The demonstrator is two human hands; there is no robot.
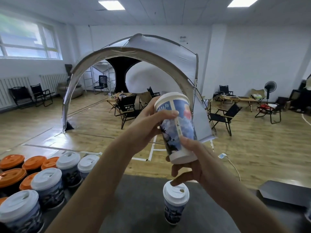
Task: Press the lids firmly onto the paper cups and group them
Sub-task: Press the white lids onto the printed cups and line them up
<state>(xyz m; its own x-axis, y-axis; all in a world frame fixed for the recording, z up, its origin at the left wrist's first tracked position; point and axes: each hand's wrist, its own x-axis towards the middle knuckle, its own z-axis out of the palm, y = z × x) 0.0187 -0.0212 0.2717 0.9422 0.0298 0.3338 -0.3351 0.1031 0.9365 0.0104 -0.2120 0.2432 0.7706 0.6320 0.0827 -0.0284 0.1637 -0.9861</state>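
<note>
Fingers [168, 113] of the left hand [148, 126] curl round the upper part of a printed paper cup [178, 125], while the right hand [196, 163] grips its base, thumb on the wall and the other fingers beneath. The cup is held tilted in the air above the far edge of the dark grey bench [134, 202]. Its white top end is turned away from the camera, so whether a lid sits on it cannot be told.

Directly below, a lidded cup [175, 206] stands upright and alone on the bench. One right fingertip points down at its white lid; whether it touches cannot be told. At the bench's left end a tight cluster of white-lidded cups [47, 185] stands with orange-lidded cups [11, 179] packed against them. A flat black panel [284, 192] lies at the right end.

Beyond the bench, a beige-and-white dome tent [151, 52] rises from a wooden floor [33, 121] marked with white tape. Black folding chairs [126, 106] and low wooden tables [235, 98] stand under and around it. A pedestal fan [270, 86] stands by the white far wall on the right, radiators [15, 88] line the left wall beneath a wide window [25, 42], and panel lights [111, 5] glow in the ceiling.
</note>
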